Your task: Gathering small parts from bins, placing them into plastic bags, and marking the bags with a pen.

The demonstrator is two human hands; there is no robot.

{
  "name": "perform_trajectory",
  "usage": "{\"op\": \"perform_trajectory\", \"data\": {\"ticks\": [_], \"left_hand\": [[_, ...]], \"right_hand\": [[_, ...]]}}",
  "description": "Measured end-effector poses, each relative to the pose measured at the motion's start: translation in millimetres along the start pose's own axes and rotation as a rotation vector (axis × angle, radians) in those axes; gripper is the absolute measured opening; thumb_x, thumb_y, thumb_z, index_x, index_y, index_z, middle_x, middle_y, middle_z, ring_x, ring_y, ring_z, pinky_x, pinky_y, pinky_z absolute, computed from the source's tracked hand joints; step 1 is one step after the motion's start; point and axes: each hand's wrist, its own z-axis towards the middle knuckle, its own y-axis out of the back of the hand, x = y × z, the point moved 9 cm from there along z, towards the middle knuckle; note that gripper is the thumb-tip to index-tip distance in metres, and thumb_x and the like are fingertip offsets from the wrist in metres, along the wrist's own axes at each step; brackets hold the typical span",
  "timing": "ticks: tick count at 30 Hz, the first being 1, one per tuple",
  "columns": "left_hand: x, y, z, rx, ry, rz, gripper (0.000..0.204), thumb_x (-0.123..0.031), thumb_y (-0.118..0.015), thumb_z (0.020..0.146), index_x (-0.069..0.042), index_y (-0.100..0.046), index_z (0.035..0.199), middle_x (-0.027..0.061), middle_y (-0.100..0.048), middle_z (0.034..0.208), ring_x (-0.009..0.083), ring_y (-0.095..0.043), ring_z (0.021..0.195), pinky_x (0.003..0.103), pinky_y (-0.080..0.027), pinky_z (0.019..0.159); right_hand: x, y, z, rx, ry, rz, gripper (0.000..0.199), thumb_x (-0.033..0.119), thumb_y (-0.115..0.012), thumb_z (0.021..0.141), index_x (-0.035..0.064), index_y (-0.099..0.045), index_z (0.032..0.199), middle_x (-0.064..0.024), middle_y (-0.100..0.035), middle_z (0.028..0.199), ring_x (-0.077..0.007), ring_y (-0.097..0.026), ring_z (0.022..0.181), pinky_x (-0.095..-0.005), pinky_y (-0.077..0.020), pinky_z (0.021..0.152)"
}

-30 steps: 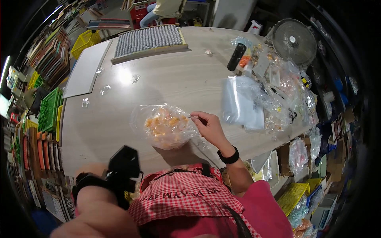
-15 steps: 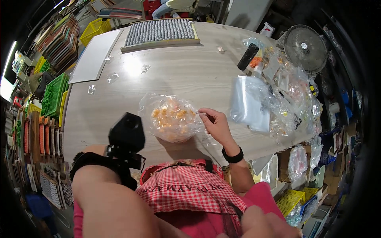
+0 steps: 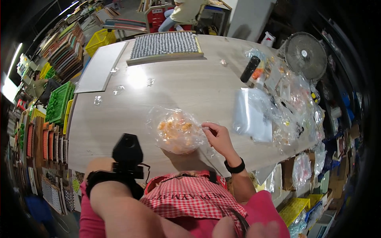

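A clear plastic bag (image 3: 180,139) filled with small orange and whitish pieces is in front of me, close to the table's near edge. With fingertips pinched together, my right hand (image 3: 218,138) holds the bag's right edge. A black band circles that wrist. My left forearm carries a black strap and a black boxy device (image 3: 127,150), which cover most of my left hand (image 3: 98,163). Only a patch of skin shows beyond the strap, and its fingers are hidden. Whether the bag rests on the table (image 3: 174,85) or hangs just above it, I cannot tell.
A tray of grey rounded pieces (image 3: 166,44) and a white board (image 3: 102,67) lie at the far side. To the right are flat clear bags (image 3: 254,115), a black cylinder (image 3: 250,68), cluttered plastic packaging (image 3: 295,115) and a fan (image 3: 305,55). A person (image 3: 183,14) sits beyond the table.
The whole view has shifted, so table and bag appear lower. My left arm has drawn slightly back toward me. My right hand keeps its pinch on the bag's edge.
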Motion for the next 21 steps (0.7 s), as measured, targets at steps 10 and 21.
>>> {"op": "perform_trajectory", "data": {"ticks": [10,21], "left_hand": [[-24.9,-1.0,8.4,0.064,-0.223,-0.193,0.067,-0.023,-0.074,0.069,0.007,-0.046,0.122,0.0138,-0.052,0.122,0.0209,-0.052,0.110,0.027,-0.042,0.098],[-12.9,0.5,7.0,-0.307,-0.120,-0.231,0.043,-0.007,-0.055,0.081,0.008,-0.048,0.120,0.0127,-0.051,0.120,0.0228,-0.050,0.102,0.036,-0.040,0.092]], "right_hand": [[-5.0,2.0,-3.2,-0.014,-0.133,0.082,0.018,0.011,-0.059,0.088,0.0000,-0.066,0.099,0.0027,-0.050,0.056,-0.0039,-0.044,0.047,-0.0225,-0.0344,0.043],[-8.5,-1.7,8.0,0.007,-0.110,0.118,0.019,0.013,-0.058,0.089,0.0013,-0.066,0.102,0.0030,-0.051,0.056,-0.0037,-0.046,0.046,-0.0214,-0.0366,0.042]]}}
